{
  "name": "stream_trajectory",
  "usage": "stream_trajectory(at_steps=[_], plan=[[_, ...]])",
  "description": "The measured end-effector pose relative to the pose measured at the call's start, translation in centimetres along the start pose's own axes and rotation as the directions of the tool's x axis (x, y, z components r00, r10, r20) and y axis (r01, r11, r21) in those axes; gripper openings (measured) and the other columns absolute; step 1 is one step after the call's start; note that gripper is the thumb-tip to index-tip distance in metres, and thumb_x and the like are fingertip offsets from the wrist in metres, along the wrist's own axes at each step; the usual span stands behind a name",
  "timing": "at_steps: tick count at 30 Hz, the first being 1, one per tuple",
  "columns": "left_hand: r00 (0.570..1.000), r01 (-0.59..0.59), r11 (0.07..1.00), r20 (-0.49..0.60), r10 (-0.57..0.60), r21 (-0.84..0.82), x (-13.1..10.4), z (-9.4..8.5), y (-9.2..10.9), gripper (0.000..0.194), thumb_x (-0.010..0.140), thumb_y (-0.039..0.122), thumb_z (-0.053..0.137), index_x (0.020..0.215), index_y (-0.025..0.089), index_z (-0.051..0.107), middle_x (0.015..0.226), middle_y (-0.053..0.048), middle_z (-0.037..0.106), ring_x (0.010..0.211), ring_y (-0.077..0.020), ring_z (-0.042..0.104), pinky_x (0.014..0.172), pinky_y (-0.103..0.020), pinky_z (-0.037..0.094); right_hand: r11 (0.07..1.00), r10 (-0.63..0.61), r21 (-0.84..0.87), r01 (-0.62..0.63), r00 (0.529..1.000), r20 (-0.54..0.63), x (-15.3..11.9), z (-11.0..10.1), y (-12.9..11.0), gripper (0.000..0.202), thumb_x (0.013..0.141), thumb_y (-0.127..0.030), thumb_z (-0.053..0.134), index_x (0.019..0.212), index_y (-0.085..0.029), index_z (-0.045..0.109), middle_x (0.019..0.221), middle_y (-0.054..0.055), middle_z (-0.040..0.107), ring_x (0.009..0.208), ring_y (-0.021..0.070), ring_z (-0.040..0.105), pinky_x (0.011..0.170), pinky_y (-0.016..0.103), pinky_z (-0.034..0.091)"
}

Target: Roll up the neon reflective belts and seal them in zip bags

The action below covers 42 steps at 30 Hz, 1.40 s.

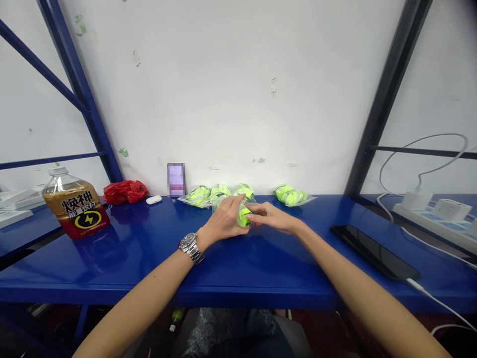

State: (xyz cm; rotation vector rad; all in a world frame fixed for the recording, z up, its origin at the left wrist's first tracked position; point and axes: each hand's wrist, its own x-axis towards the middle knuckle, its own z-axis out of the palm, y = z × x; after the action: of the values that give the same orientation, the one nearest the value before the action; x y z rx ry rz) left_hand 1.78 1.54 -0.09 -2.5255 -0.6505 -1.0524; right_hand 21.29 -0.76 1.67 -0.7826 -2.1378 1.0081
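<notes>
Over the middle of the blue table, my left hand is closed around a neon yellow-green bundle in a clear plastic bag. A metal watch sits on that wrist. My right hand pinches the bundle's right side with bent fingers; the fingertips are partly hidden behind it. Just behind my hands, against the wall, lie several similar neon bundles with silvery stripes in clear bags. One more bagged bundle rests to the right of them.
At left stand a large drink bottle, a red plastic bag and a white earbud case. A propped phone leans on the wall. Right, a black phone is cabled near a power strip. Metal posts flank the blue table.
</notes>
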Motion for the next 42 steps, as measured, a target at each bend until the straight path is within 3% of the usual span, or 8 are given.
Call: stream_trajectory(at_steps=[5,8,11,14,25,34,39,42], plan=[[0.996,-0.027,0.998,-0.086,0.022,-0.051,-0.2,-0.3,-0.1,0.090,0.075,0.038,0.067,0.144,0.013,0.015,0.123,-0.019,0.052,0.112,-0.0318,0.055,0.094,-0.047,0.047,0.983,0.071,0.181,-0.015,0.950,-0.304,0.0,0.1,1.4,0.062,0.064,-0.049,0.076,0.112,-0.019,0.051,0.083,0.002,0.060,0.068,0.0156,0.059,0.064,0.032,0.051],[0.993,-0.082,0.996,-0.089,0.079,-0.029,-0.3,-0.2,0.2,0.091,0.076,0.034,0.066,0.145,0.013,0.011,0.123,-0.019,0.053,0.110,-0.0312,0.055,0.093,-0.048,0.048,0.977,0.093,0.211,-0.030,0.951,-0.295,0.6,1.0,2.2,0.072,0.063,-0.052,0.076,0.119,-0.021,0.042,0.079,-0.001,0.057,0.062,0.0142,0.057,0.056,0.028,0.049],[0.987,-0.142,0.990,-0.068,0.143,0.011,-0.3,-0.1,0.7,0.088,0.077,0.029,0.061,0.146,0.013,0.010,0.122,-0.018,0.053,0.108,-0.0303,0.055,0.090,-0.047,0.048,0.998,0.053,0.040,-0.044,0.962,-0.267,1.0,1.7,2.4,0.049,0.070,-0.050,0.069,0.103,-0.017,0.053,0.075,0.000,0.054,0.061,0.0134,0.052,0.053,0.025,0.044],[0.981,-0.179,0.983,-0.071,0.182,0.046,0.0,-0.2,1.5,0.083,0.079,0.026,0.058,0.147,0.012,0.010,0.117,-0.017,0.055,0.105,-0.0294,0.055,0.088,-0.045,0.049,0.966,0.044,-0.217,-0.139,0.919,-0.392,1.3,2.0,2.1,0.023,0.071,-0.036,0.066,0.070,-0.017,0.052,0.061,-0.003,0.047,0.056,0.0111,0.045,0.050,0.022,0.033],[0.964,-0.263,0.956,-0.001,0.265,0.130,0.6,0.1,3.7,0.071,0.087,0.023,0.048,0.145,0.006,0.011,0.107,-0.016,0.058,0.097,-0.0271,0.054,0.087,-0.046,0.046,0.715,0.075,-0.535,-0.451,0.809,-0.583,1.3,2.7,1.2,0.023,0.073,-0.021,0.052,0.052,-0.018,0.044,0.054,0.002,0.052,0.052,0.0119,0.043,0.050,0.025,0.024],[0.988,-0.003,1.000,-0.157,0.007,0.025,1.2,-0.7,2.1,0.084,0.079,0.041,0.067,0.144,0.020,0.018,0.118,-0.015,0.049,0.108,-0.0290,0.050,0.091,-0.047,0.045,0.965,0.009,-0.215,-0.148,0.842,-0.540,1.3,0.2,1.5,0.031,0.070,-0.046,0.067,0.069,-0.018,0.053,0.053,-0.003,0.051,0.049,0.0113,0.048,0.047,0.022,0.035],[0.951,0.183,0.978,-0.234,-0.201,-0.095,2.3,-1.9,1.8,0.094,0.066,0.050,0.078,0.140,0.029,0.025,0.126,-0.014,0.034,0.117,-0.0314,0.040,0.093,-0.051,0.043,0.999,-0.015,0.039,0.031,0.928,-0.372,-0.1,-0.5,-1.1,0.043,0.082,-0.050,0.057,0.115,-0.026,0.044,0.096,0.003,0.059,0.062,0.0129,0.061,0.053,0.027,0.052],[0.927,0.277,0.947,-0.213,-0.308,-0.164,2.9,-2.4,1.9,0.107,0.056,0.053,0.082,0.140,0.027,0.020,0.129,-0.016,0.028,0.121,-0.0354,0.032,0.095,-0.057,0.040,0.988,-0.153,-0.053,0.144,0.952,-0.264,-0.6,-1.0,-2.3,0.037,0.087,-0.047,0.053,0.119,-0.029,0.050,0.119,0.008,0.050,0.088,0.0173,0.064,0.069,0.031,0.056]])
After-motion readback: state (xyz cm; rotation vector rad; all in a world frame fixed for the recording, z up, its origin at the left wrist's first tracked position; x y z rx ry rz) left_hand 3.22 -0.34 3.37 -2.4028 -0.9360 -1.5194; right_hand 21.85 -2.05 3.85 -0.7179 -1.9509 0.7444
